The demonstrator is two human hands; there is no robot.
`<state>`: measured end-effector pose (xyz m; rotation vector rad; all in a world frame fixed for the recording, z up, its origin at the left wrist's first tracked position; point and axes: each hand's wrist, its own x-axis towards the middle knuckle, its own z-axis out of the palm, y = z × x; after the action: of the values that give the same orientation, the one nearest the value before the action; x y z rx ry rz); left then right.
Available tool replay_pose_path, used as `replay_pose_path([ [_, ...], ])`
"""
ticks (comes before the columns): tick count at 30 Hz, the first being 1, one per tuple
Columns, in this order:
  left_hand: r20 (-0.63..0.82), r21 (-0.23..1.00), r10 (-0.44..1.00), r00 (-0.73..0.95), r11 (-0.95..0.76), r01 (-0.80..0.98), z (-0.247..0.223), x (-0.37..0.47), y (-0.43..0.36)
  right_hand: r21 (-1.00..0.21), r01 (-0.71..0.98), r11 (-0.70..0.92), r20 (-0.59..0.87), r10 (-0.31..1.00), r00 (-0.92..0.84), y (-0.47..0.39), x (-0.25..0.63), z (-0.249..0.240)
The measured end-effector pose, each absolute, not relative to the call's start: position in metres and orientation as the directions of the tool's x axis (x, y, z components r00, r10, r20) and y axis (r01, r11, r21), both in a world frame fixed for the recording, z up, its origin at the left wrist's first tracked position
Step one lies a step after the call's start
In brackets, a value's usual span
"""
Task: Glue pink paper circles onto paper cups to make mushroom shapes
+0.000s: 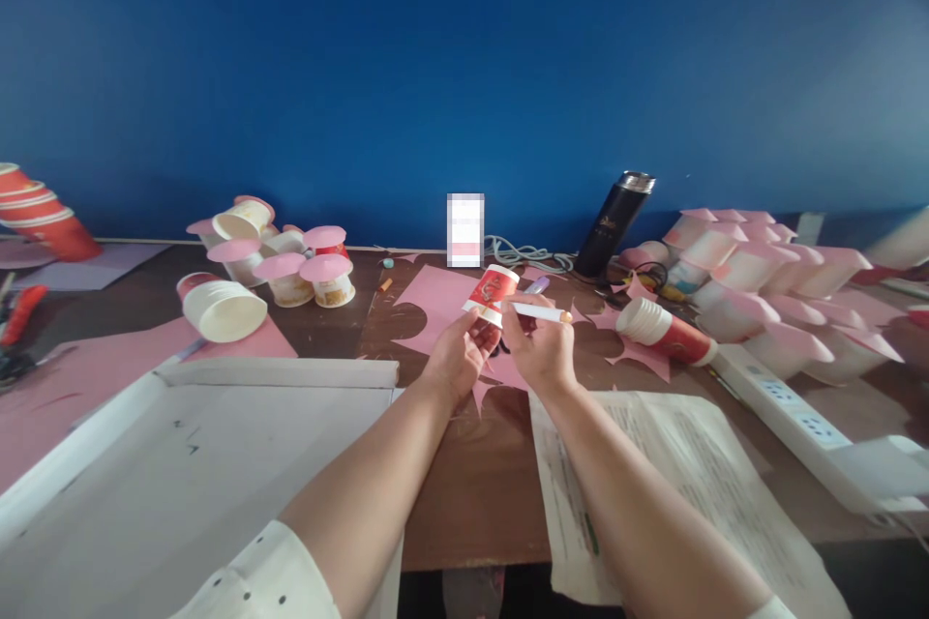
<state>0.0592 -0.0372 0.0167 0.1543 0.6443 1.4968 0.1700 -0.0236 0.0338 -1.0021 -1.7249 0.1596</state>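
A red and white paper cup [494, 286] is tilted in front of me, above a cut pink paper sheet [428, 305]. My left hand [463, 353] is closed around the cup's lower left side, near its white rim. Close against the cup's right side, my right hand [544, 348] grips a white pen [538, 312] with an orange-tan end pointing right. The other end of the pen is hidden by my fingers, so whether it touches the cup I cannot tell.
Paper cups with pink discs [330, 276] stand at left, and many more pink-topped cups [769, 280] crowd the right. A stack of red cups [668, 334], a black thermos [614, 227], a power strip [791, 406], a white box lid [283, 372] and a cloth [674, 464] lie around.
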Motion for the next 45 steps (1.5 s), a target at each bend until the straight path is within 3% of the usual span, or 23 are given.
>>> replay_pose_path([
  [45,-0.282,0.418,0.959,-0.035,0.090,-0.904,0.0136,0.0573,-0.0348,-0.537,0.571,0.621,0.720,0.690,-0.074,-0.0212,0.1699,0.0307],
])
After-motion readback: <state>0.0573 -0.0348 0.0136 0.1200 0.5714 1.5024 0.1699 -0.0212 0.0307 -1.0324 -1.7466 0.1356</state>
